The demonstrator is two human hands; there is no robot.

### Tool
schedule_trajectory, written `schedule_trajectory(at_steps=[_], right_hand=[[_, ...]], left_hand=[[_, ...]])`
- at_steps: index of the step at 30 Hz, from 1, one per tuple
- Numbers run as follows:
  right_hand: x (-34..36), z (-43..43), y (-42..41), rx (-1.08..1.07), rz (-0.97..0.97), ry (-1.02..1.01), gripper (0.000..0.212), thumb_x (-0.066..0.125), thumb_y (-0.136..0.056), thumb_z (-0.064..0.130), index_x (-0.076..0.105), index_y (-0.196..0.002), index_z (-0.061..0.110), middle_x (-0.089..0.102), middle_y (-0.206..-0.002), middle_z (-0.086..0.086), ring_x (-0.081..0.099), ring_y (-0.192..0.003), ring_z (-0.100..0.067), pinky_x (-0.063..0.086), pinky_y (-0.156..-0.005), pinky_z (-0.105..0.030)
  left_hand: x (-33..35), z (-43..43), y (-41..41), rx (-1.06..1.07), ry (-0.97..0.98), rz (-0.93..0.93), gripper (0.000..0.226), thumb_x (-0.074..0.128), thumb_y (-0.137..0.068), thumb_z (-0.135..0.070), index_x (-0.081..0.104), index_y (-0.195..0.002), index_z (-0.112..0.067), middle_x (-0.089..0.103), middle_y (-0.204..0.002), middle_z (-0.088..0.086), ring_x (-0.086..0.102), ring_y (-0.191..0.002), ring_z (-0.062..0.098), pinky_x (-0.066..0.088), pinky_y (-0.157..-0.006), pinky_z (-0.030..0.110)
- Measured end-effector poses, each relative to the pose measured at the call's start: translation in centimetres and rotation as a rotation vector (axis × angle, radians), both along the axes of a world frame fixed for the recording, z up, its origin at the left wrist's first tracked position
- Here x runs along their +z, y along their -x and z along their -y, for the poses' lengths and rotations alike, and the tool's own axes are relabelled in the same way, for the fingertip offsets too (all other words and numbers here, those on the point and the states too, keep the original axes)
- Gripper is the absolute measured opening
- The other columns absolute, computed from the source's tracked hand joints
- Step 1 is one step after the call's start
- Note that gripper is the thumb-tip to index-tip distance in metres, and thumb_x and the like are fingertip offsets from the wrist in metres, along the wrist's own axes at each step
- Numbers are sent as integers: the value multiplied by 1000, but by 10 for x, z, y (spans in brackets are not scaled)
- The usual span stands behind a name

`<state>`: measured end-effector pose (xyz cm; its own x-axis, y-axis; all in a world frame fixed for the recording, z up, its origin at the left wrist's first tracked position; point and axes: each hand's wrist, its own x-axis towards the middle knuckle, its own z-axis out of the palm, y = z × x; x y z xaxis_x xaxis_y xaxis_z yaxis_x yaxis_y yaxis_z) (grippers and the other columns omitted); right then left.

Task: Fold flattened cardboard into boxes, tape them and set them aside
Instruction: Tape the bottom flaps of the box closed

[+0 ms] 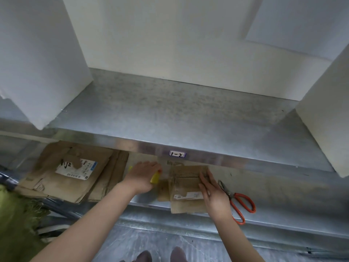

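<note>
A small cardboard box [186, 188] with a white label lies on the lower metal shelf [273, 190], its front edge hanging over the shelf lip. My right hand [212, 193] rests flat against its right side with straight fingers. My left hand [143, 176] grips a yellow tape dispenser [155, 177] just left of the box; most of the dispenser is hidden under the hand. A stack of flattened cardboard [75, 173] with a printed shipping label lies at the left of the same shelf.
Red-handled scissors [238, 201] lie right of the box. An upper metal shelf [170, 118] overhangs the work area, with white foam blocks at its left [37, 63] and right [324, 120]. Green material [17, 214] sits at lower left. My shoes show below.
</note>
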<state>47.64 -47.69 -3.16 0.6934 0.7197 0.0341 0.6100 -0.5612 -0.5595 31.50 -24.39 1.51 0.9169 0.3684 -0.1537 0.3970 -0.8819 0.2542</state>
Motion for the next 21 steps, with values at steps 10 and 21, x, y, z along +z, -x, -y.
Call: schedule_trajectory(at_steps=[10,21], right_hand=[[1,-1,1,-16,34,38,39,43,-101,39,46,-140,41,19,-155,21,59,-115,-5,46,-76,-13],[26,-17,29,10,385,19,41,37,-90,28,63,-121,22,58,-131,-4,46,-130,-38,54,-91,-47]], left_hand=[[2,-38,17,67,-2,-56,35,61,-79,-20,48,-108,-34,53,-118,-11,53,-105,18,38,-80,29],[-11,-9,33,56,120,230,33,62,-72,-40,52,-102,-29,58,-104,-10,57,-93,19,44,-72,28]])
